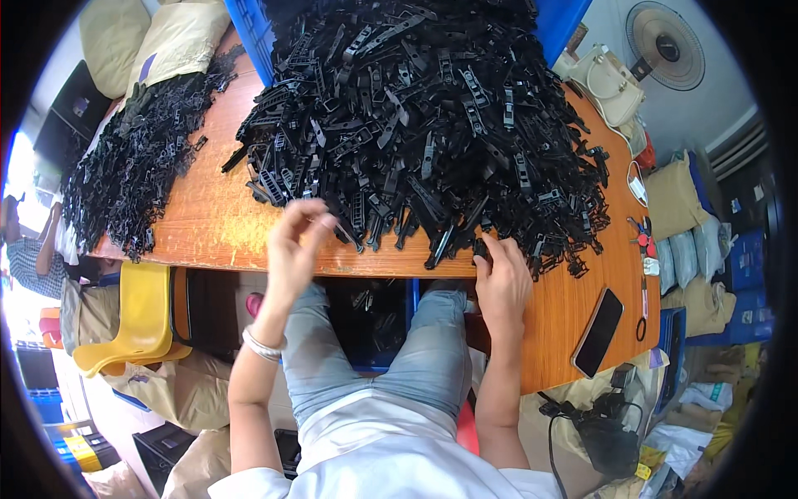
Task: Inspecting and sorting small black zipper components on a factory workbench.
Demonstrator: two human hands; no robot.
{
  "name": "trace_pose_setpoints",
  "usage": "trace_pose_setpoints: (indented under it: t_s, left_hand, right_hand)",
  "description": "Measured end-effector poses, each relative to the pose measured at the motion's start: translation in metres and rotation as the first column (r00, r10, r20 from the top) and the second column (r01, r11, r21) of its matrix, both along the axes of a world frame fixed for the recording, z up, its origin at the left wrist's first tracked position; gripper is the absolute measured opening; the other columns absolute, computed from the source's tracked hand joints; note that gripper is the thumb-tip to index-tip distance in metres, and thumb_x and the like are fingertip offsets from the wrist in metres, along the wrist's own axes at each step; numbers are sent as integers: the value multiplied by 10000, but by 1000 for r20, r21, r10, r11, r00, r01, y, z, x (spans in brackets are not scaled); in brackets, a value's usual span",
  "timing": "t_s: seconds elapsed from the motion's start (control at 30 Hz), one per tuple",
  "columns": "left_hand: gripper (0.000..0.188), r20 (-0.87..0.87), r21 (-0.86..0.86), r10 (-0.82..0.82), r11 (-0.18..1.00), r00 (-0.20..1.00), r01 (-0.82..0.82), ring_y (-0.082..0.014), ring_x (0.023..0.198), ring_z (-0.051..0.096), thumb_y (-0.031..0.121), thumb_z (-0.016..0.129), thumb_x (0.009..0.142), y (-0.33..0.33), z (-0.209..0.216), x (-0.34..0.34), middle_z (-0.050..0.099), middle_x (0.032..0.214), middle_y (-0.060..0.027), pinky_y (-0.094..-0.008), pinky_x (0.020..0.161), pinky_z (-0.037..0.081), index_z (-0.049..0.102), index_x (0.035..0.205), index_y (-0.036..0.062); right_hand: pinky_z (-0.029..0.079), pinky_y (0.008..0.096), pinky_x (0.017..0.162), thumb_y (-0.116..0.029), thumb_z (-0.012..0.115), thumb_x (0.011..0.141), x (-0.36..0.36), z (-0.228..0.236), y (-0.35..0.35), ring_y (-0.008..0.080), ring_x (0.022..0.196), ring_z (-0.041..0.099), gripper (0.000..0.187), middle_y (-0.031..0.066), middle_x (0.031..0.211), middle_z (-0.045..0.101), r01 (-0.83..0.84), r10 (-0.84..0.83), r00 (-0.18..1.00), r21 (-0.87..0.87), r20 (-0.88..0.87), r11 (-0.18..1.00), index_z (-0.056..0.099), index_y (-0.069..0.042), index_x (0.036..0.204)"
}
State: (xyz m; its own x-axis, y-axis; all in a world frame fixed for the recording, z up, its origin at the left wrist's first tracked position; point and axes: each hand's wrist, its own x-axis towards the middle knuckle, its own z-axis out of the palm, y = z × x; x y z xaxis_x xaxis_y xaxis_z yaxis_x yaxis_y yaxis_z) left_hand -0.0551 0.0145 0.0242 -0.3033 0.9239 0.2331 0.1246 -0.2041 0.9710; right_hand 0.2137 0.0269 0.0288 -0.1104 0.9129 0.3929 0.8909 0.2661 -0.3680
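Observation:
A large heap of black plastic parts, mostly long and slotted like small clips, covers the middle of the wooden table. At the heap's near left edge is my left hand, its fingers bent and thumb apart, with nothing visible between them. A bracelet circles that wrist. My right hand rests by the table's front edge, thumb and fingers closed on a small black plastic part at the heap's near side. Its exact shape is mostly hidden by the fingers.
A blue crate stands behind the heap. A second black pile lies far left. On the right are a phone, scissors and red-handled pliers. A yellow chair stands left; a blue bin holding parts is under the table.

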Motion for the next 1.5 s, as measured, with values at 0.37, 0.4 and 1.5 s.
trace_pose_setpoints:
  t_s: [0.37, 0.4, 1.5]
  left_hand:
    - [377, -8, -167, -278, 947, 960, 273, -55, 795, 508, -18, 655, 766, -42, -16, 65, 584, 984, -26, -191, 751, 419, 521, 1118, -22]
    - [363, -30, -161, -298, 943, 954, 290, -53, 793, 507, -21, 655, 764, -43, -17, 68, 587, 980, -24, -189, 749, 419, 530, 1104, -25]
    - [146, -233, 38, -322, 940, 918, 339, -77, 590, 535, 92, 670, 776, 10, 23, 62, 601, 757, -42, -219, 515, 418, 657, 902, 19]
  right_hand:
    - [451, 373, 628, -82, 674, 742, 2, 16, 20, 288, 682, 602, 222, 126, 671, 612, 66, -68, 998, -362, 10, 930, 584, 10, 923]
    - [443, 343, 570, -75, 664, 756, 9, 14, 22, 243, 608, 587, 179, 111, 641, 604, 43, -64, 997, -381, -42, 924, 580, 16, 884]
    - [423, 277, 718, -72, 631, 760, -14, -3, -51, 198, 816, 534, 119, 134, 923, 598, -372, 315, 412, 158, -855, 915, 590, 39, 779]
